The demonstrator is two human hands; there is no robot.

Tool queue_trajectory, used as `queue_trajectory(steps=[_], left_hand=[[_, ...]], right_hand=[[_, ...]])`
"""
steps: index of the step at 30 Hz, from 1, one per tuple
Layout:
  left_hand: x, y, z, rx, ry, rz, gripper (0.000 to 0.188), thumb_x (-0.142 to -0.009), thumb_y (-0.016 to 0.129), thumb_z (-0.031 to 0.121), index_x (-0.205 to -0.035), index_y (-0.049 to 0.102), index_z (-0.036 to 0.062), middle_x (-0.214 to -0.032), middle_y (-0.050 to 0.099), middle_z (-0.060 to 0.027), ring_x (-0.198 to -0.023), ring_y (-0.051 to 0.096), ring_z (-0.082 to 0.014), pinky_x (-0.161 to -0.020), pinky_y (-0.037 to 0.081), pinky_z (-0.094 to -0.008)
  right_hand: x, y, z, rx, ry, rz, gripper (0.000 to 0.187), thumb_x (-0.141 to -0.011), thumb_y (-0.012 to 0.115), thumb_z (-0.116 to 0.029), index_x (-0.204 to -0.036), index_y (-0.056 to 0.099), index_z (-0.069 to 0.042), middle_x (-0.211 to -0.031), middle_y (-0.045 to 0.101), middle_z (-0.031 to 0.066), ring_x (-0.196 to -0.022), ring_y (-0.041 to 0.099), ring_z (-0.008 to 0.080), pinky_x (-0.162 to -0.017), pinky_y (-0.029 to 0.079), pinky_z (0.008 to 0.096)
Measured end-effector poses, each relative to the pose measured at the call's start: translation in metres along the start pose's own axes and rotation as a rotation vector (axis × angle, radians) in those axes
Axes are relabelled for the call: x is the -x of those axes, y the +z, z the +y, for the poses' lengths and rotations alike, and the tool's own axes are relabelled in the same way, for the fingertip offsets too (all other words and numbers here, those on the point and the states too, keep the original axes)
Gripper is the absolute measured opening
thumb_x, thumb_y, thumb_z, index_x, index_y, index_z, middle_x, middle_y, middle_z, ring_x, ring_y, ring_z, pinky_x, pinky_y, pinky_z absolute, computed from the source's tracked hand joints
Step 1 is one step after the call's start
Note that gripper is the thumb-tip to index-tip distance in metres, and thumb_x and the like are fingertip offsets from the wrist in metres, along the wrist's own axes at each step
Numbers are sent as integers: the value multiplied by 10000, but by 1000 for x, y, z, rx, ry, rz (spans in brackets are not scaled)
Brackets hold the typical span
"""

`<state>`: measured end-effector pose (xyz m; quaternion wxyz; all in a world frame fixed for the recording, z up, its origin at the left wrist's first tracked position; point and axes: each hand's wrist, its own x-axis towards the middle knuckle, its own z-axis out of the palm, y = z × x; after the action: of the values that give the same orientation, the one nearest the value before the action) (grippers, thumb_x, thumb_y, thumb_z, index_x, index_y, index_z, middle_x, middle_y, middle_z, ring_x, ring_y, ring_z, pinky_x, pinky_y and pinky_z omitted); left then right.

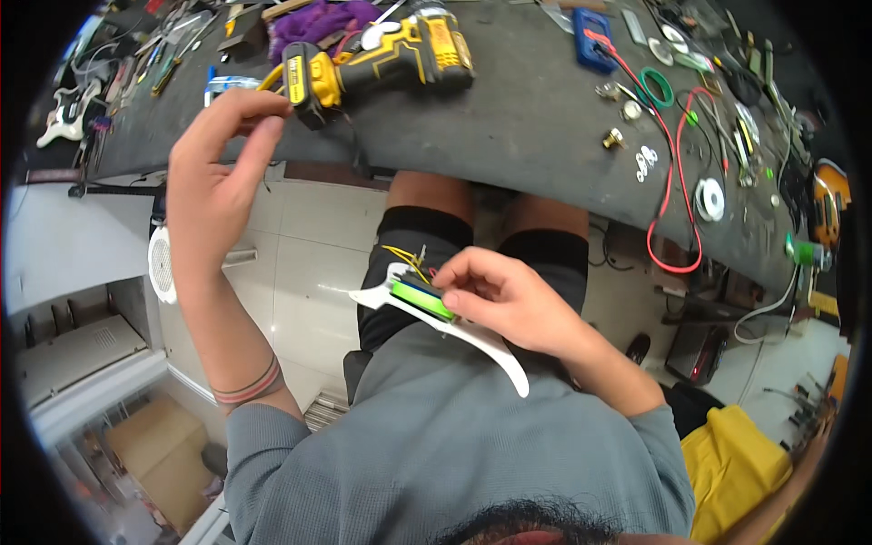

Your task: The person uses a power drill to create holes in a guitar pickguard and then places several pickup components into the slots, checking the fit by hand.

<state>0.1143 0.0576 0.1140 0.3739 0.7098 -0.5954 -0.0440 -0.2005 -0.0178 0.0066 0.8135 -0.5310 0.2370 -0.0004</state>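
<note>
The white pickguard [454, 331] lies across the person's lap, just below the near edge of the desk [509, 127], with a green rectangular part [421, 298] and thin yellow wires [406, 258] fixed to its upper end. The right hand [509, 304] rests on the pickguard, thumb and fingers closed on the green part and the plate beneath it. The left hand [218, 173] is raised to the left of the pickguard, up at the desk's edge; its fingers are curled with thumb and forefinger pinched together, and whether they hold anything small I cannot tell. Its fingertips are just beside the yellow and black cordless drill [377, 64], which lies on its side on the desk above the pickguard. Farther right on the desk lie a blue multimeter [593, 38] with a red lead [677, 182], a green wire coil [658, 88], a spool of solder [709, 199] and scattered small metal parts [615, 138]
</note>
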Motion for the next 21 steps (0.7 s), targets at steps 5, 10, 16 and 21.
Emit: queue_trajectory(steps=[5,10,16,21], left_hand=[[-29,13,-29,-228,205,28,359,-938,680,18,-1297,672,13,-1203,726,-136,-1155,688,-260,-1043,517,-370],[-78,62,-39,-478,204,-326,689,-866,705,41,-1525,506,70,-1320,670,-191,-1256,634,-371,-1088,499,-468],[-101,107,-37,-680,116,-391,802,-792,697,38,-1557,462,94,-1272,645,-215,-1170,659,-403,-1020,528,-504],[-104,117,-48,-461,157,-164,645,-787,649,42,-1421,543,-6,-1148,670,-205,-1001,710,-348,-886,571,-427]], right_hand=[[2,10,1,39,-60,-27,242,-1055,701,-142,-1241,655,7,-1027,685,24,-901,628,57,-810,535,240],[9,15,-4,206,-12,-58,250,-1073,679,-130,-1286,639,-7,-1123,674,26,-1010,638,70,-905,537,258],[2,11,-2,239,-100,14,266,-1055,690,-175,-1267,649,-18,-1042,702,51,-880,636,96,-811,533,288],[-4,-6,-7,78,-55,40,246,-1074,665,-151,-1273,629,-12,-1109,681,18,-979,623,66,-870,526,261]])
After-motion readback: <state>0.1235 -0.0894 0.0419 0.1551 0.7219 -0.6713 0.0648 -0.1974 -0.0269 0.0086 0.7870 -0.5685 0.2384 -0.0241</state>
